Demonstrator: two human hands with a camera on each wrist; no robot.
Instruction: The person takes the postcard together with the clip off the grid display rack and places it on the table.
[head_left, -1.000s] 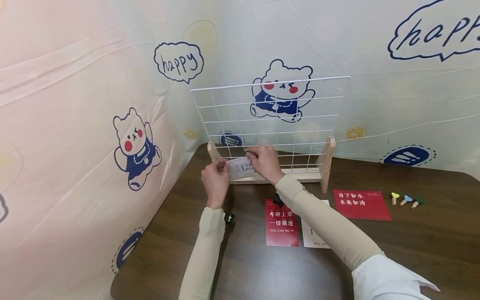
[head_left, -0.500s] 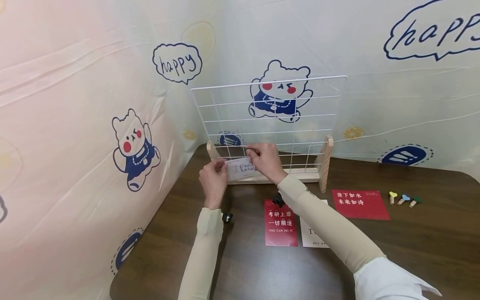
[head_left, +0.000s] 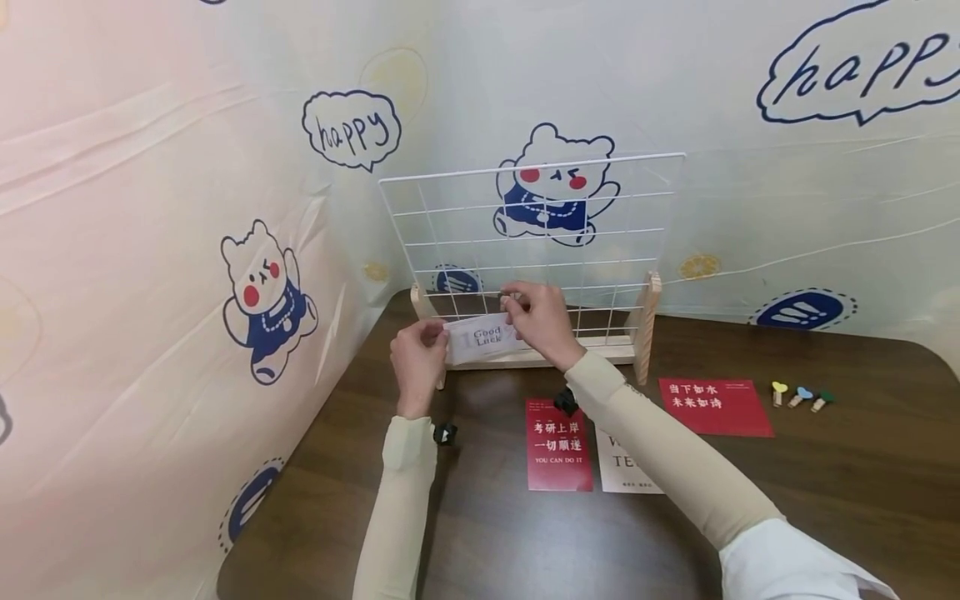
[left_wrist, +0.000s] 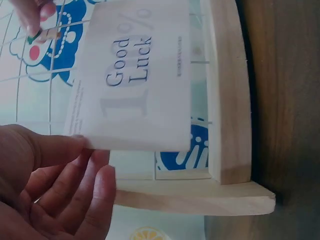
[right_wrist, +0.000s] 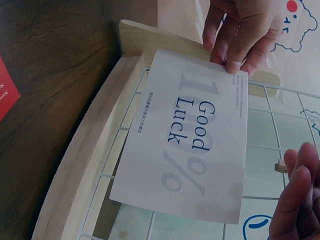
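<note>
My left hand [head_left: 418, 358] pinches one end of a white "Good Luck" card [left_wrist: 135, 75] between thumb and fingers. The card stands sideways in front of the lower part of a white wire grid rack [head_left: 536, 200] with a wooden base [left_wrist: 232, 100]. At the card's other end, my right hand [head_left: 546, 323] pinches a small wooden clip [left_wrist: 50, 35] with a green top. In the right wrist view only the clip's wooden end shows past the fingertips [right_wrist: 300, 175], beside the card and in front of the wires.
On the table [head_left: 480, 533] lie a red card [head_left: 558, 467], a white card [head_left: 626, 467] partly under the right forearm, and another red card [head_left: 716, 408]. Three small clips [head_left: 802, 395] lie at the right. A printed cloth [head_left: 450, 100] hangs behind the rack.
My right hand has shifted right along the card, uncovering the whole "Good Luck" print. The left hand keeps its pinch and has moved slightly left with the card.
</note>
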